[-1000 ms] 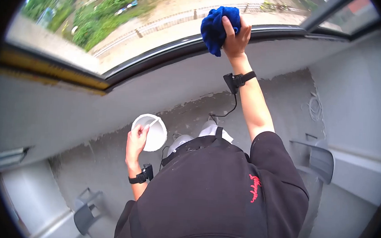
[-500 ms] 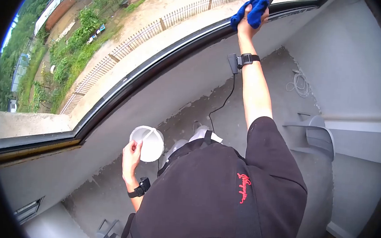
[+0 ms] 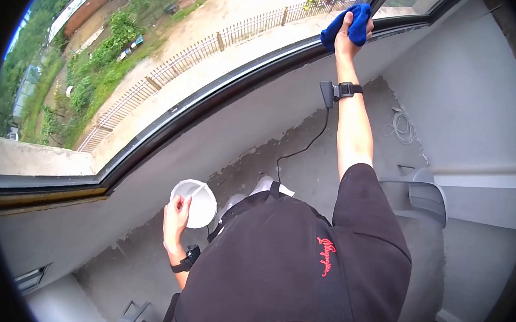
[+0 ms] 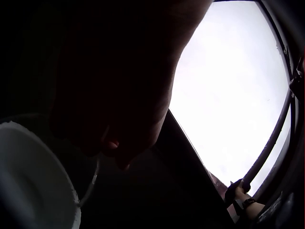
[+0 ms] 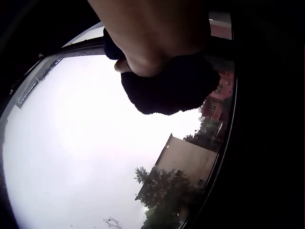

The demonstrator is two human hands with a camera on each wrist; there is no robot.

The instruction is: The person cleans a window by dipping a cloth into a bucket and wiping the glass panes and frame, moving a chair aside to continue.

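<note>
At the top of the head view, my right hand (image 3: 349, 40) grips a bunched blue cloth (image 3: 358, 25) against the dark window frame (image 3: 214, 97), near an upright bar. In the right wrist view the cloth (image 5: 167, 90) looks nearly black, with the hand (image 5: 157, 38) over it and window glass behind. Lower left in the head view, my left hand (image 3: 175, 222) holds the thin handle of a white bucket (image 3: 203, 211), which hangs beside the fingers. The left wrist view shows the bucket's rim (image 4: 50, 160) below the dark, shadowed hand (image 4: 114, 86).
Below the window runs a grey wall (image 3: 168, 155). A grey chair (image 3: 428, 197) stands at the right, a coiled cable (image 3: 401, 128) lies on the floor above it, and another chair (image 3: 139, 317) is at the bottom left. Outside are a fence (image 3: 187, 60) and greenery.
The right hand and blue cloth have moved right along the window frame to the upright bar. The head view has shifted and turned. The left hand still holds the bucket.
</note>
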